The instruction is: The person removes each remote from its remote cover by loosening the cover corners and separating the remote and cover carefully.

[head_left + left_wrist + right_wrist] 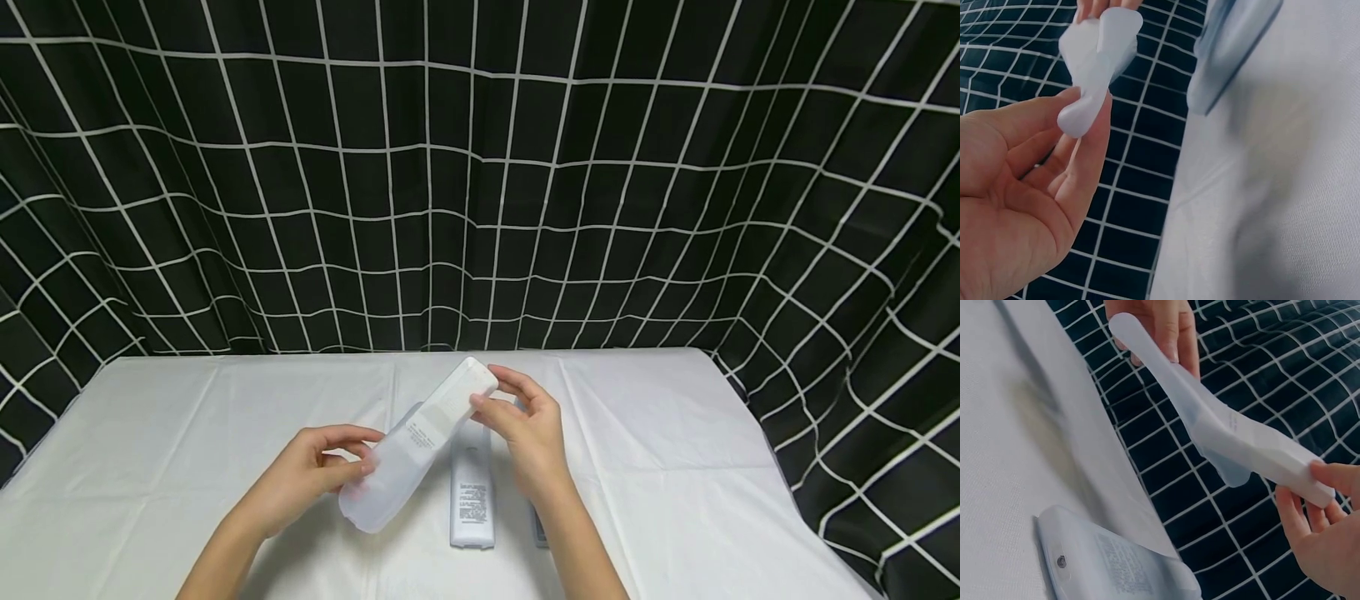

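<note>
Nearest, at the bottom right of centre in the head view, the edge of a darker object (pixel 539 532) shows beside the right forearm, mostly hidden by it. Next to it, a pale remote (pixel 472 500) lies with its printed label facing up; whether it has a cover of its own I cannot tell.

Above these, around the frame's centre, a white remote (pixel 459 393) slants from upper right to lower left, its lower part seemingly inside a translucent sleeve (pixel 378 492); how deep is unclear. The left hand (pixel 303 475) pinches the sleeve's lower-left side between thumb and fingers, while the right hand (pixel 532 429) grips the remote's bare upper end. Holding opposite ends probably steadies both pieces and leaves the overlap free.

Beyond, a white cloth (pixel 225 417) meets a black gridded curtain (pixel 480 192) filling the upper frame.
</note>
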`<state>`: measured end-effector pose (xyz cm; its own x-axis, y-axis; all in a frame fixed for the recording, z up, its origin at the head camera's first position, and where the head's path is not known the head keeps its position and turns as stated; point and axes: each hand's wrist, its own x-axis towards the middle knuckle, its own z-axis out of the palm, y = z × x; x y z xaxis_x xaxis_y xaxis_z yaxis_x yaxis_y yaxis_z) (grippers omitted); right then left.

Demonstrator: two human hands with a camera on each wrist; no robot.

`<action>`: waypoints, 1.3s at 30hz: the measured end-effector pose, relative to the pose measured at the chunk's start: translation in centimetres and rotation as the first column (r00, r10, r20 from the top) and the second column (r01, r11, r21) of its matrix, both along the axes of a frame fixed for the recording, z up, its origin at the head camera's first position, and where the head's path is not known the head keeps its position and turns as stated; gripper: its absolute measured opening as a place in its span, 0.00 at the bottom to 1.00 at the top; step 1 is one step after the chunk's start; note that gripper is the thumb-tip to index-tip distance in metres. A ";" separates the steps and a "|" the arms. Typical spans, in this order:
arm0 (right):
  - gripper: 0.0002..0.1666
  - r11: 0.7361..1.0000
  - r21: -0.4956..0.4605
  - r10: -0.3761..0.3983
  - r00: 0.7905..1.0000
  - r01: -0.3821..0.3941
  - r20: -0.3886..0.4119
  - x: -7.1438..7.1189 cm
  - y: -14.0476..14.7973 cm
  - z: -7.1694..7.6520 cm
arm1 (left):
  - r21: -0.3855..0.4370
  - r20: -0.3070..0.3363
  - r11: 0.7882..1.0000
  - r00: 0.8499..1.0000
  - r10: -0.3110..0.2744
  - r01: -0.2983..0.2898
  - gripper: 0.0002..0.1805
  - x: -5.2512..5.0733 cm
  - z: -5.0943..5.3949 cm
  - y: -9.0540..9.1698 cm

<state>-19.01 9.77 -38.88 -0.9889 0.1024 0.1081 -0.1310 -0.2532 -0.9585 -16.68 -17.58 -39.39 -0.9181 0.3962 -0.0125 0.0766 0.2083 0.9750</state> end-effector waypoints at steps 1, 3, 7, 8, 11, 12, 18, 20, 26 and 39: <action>0.28 1.000 -0.001 -0.004 1.000 0.004 0.000 0.0 0.0 0.0 | 0.001 0.000 1.000 1.000 -0.004 0.004 0.24 0.0 0.0 0.0; 0.28 1.000 -0.005 -0.012 1.000 0.012 -0.002 0.0 0.1 0.1 | 0.000 0.001 1.000 1.000 -0.009 0.009 0.24 0.0 0.0 0.0; 0.28 1.000 -0.008 -0.023 1.000 0.023 -0.005 -0.1 0.3 0.2 | 0.004 0.005 1.000 1.000 -0.009 0.009 0.24 0.0 0.1 0.0; 0.28 1.000 -0.009 -0.023 1.000 0.023 -0.006 -0.1 0.3 0.2 | 0.006 0.004 1.000 1.000 -0.010 0.010 0.24 0.1 0.1 0.0; 0.28 1.000 -0.013 -0.023 1.000 0.023 -0.007 -0.1 0.4 0.3 | 0.012 0.002 1.000 1.000 -0.010 0.010 0.24 0.1 0.1 0.0; 0.28 1.000 -0.014 -0.023 1.000 0.023 -0.007 -0.1 0.4 0.3 | 0.015 0.004 1.000 1.000 -0.008 0.008 0.24 0.1 0.1 0.0; 0.28 1.000 -0.017 -0.026 0.999 0.026 -0.018 -0.1 0.5 0.4 | 0.012 -0.001 1.000 1.000 0.003 -0.003 0.24 0.0 0.0 0.0; 0.28 0.999 -0.020 -0.027 0.999 0.027 -0.022 -0.1 0.6 0.4 | 0.010 0.000 1.000 1.000 0.006 -0.006 0.24 0.0 0.0 0.0; 0.28 0.999 -0.029 -0.026 0.999 0.025 -0.036 -0.1 0.6 0.4 | 0.006 -0.002 1.000 1.000 -0.001 0.001 0.24 0.1 0.2 -0.1; 0.28 0.999 -0.018 -0.027 0.998 0.026 -0.048 0.0 0.6 0.6 | 0.004 0.007 1.000 1.000 0.008 -0.008 0.24 0.1 0.2 -0.3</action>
